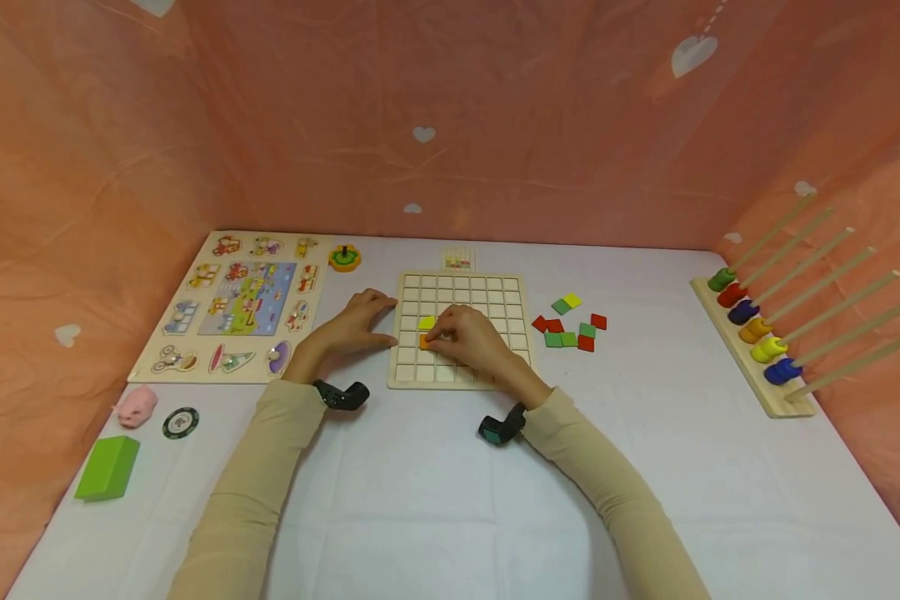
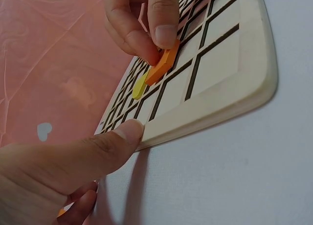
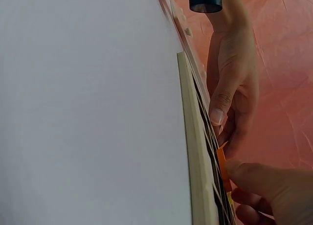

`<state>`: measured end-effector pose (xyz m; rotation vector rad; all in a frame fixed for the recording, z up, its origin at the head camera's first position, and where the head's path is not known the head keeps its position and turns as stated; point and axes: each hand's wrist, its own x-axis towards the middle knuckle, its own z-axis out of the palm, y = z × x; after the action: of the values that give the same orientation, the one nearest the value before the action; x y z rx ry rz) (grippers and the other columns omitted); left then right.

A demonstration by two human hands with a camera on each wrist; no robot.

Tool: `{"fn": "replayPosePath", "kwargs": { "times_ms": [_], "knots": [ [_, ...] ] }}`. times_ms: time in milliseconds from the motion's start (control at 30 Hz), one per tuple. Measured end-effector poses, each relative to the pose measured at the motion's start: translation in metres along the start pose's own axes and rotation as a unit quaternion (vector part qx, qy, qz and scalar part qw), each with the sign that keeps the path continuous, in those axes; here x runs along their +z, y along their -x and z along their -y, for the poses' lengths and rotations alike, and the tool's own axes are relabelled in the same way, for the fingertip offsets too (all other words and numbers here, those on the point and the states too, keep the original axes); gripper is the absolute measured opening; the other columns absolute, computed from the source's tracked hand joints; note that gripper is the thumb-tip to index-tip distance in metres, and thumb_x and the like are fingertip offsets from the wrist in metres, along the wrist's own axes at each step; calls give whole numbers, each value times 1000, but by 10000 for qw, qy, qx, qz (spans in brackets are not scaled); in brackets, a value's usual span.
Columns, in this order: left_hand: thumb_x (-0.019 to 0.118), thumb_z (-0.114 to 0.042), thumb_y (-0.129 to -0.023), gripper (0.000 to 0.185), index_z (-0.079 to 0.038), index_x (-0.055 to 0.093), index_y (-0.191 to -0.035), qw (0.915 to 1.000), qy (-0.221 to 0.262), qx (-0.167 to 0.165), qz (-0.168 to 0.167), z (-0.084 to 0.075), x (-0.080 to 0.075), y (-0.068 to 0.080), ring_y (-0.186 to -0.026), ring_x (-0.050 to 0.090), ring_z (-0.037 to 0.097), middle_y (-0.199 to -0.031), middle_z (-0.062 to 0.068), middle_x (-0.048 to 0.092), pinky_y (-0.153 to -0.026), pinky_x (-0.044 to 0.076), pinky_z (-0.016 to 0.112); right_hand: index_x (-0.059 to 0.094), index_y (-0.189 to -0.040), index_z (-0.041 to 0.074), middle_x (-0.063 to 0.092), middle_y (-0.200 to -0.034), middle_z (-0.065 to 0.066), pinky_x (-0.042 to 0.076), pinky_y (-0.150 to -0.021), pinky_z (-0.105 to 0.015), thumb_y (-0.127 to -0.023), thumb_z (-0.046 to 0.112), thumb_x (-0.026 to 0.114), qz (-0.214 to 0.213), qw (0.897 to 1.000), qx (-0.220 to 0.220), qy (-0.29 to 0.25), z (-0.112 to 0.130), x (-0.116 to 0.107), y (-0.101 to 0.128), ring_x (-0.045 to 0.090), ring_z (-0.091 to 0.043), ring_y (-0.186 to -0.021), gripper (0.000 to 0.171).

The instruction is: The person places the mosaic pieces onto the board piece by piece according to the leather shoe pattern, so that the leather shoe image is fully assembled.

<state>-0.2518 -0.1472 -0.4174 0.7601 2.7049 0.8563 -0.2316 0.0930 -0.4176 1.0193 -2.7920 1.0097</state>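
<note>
A pale wooden grid board (image 1: 456,386) lies on the white table. My right hand (image 1: 474,340) pinches a small orange square tile (image 2: 164,63) between thumb and fingertips. The tile is tilted over a cell near the board's left side. Right beside it, a yellow tile (image 1: 427,322) sits on the grid, one cell farther back. My left hand (image 1: 352,323) is at the board's left edge with thumb and fingers spread apart. In the left wrist view, the thumb of that hand (image 2: 93,156) rests on the edge.
Loose red, green and yellow tiles (image 1: 567,339) lie right of the board. A small pattern card (image 1: 459,260) is behind it. A picture puzzle (image 1: 138,367), pink pig (image 1: 137,407), round chip (image 1: 181,422) and green block (image 1: 108,468) are left. A peg stand (image 1: 750,379) with coloured beads is far right.
</note>
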Motion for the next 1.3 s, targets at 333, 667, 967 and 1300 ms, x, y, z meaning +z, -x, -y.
{"fn": "replayPosePath", "kwargs": {
  "times_ms": [333,667,967,1300],
  "knots": [
    [71,-20,-82,68,7,40,-136,9998,104,92,-108,-3,-1,4,-124,31,39,-131,25,38,-105,25,51,76,-88,11,67,-88,3,45,-73,-23,-83,19,71,-368,9990,-230,140,-5,10,-4,56,-9,-84,10],
    [71,-21,-82,69,7,39,-136,9998,103,117,-101,-4,-1,3,-124,30,39,-132,25,37,-105,25,51,74,-91,11,64,-92,3,46,-76,-22,-85,16,69,-148,9996,-208,136,-1,6,-3,56,-9,-88,9],
    [72,-21,-81,70,7,40,-136,9999,78,86,-84,-3,0,3,-123,31,38,-132,25,37,-104,27,51,71,-102,8,58,-103,-4,47,-77,-26,-88,13,64,88,9997,-218,-34,-2,-11,5,56,-15,-91,16],
    [72,-21,-81,70,6,40,-137,9999,133,5,-73,-3,-1,2,-124,31,37,-132,24,37,-105,26,50,69,-102,1,63,-100,-12,51,-69,-33,-85,6,66,-563,9977,-311,-228,-33,-52,21,58,-21,-81,19]
  ]
}}
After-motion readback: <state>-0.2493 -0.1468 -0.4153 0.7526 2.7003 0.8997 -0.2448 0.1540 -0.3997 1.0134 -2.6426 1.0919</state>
